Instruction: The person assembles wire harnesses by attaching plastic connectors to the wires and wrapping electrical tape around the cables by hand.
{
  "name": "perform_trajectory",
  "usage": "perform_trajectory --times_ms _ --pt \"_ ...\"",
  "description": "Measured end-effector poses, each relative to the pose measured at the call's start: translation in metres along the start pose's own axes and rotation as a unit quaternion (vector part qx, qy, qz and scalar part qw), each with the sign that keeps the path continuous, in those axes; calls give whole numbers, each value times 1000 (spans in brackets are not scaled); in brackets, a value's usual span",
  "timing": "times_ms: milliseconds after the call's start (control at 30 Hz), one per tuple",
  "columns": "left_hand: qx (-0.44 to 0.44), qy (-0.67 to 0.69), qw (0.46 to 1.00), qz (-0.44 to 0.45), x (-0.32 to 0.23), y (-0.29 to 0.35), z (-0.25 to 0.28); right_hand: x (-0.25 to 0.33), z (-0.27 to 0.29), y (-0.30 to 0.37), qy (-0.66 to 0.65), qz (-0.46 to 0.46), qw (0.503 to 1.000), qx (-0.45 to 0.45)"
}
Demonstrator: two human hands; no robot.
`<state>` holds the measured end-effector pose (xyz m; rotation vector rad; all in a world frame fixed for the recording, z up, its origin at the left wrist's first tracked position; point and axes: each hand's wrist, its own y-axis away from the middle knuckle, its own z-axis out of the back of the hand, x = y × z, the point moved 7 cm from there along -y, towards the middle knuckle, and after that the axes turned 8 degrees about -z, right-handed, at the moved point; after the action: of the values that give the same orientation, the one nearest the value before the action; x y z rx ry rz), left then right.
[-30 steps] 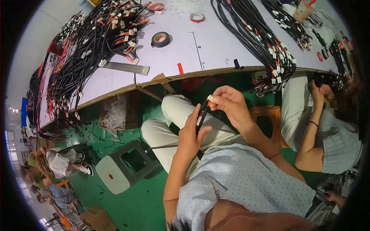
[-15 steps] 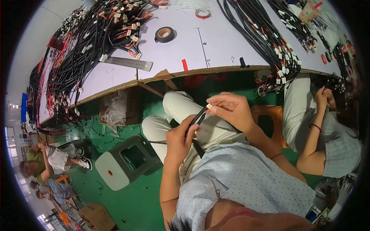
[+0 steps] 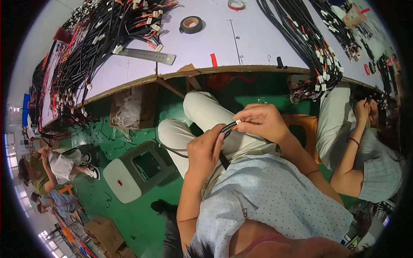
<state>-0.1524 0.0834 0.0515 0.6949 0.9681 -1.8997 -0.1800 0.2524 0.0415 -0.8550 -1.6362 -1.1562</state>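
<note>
Above my lap, my left hand (image 3: 205,150) is closed round a black cable (image 3: 230,129), with thumb and forefinger close to its end. Short orange wires come out of the sheath there and run into a small white connector (image 3: 238,123). My right hand (image 3: 263,123) pinches that connector between thumb and fingertips. Behind my left hand the cable's dark tail (image 3: 174,151) trails off to the left, past my knee. The part inside my left palm is hidden.
Ahead is a white-topped table (image 3: 215,41) with a cable pile (image 3: 101,47), a steel ruler (image 3: 146,56), black tape (image 3: 191,25) and a second cable bundle (image 3: 297,38). A grey stool (image 3: 124,180) stands left. A co-worker (image 3: 365,159) sits at right.
My hands have come closer together, and my left fingers now sit nearer the connector. The view has tilted a little, so the table appears higher. A dark trouser leg and shoe have appeared lower left.
</note>
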Motion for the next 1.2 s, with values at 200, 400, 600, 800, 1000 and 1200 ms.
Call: perform_trajectory --times_ms 200,400,600,800,1000,1200 --pt "69 24 997 19 -4 -3 -3 2 -3 -1 120 4 992 45" --pt "217 197 935 201 15 18 -15 -6 -5 -5 204 -16 974 94" --pt "299 192 926 126 23 24 -15 -23 -10 -6 141 -105 972 158" --pt "217 84 973 4 18 14 -5 -19 -6 -13 117 -76 981 138" --pt "168 -52 980 -92 -3 12 -5 -24 -3 -15 53 -112 981 152" --pt "163 -36 976 -137 7 15 -18 -29 -1 -14 37 -147 974 167"
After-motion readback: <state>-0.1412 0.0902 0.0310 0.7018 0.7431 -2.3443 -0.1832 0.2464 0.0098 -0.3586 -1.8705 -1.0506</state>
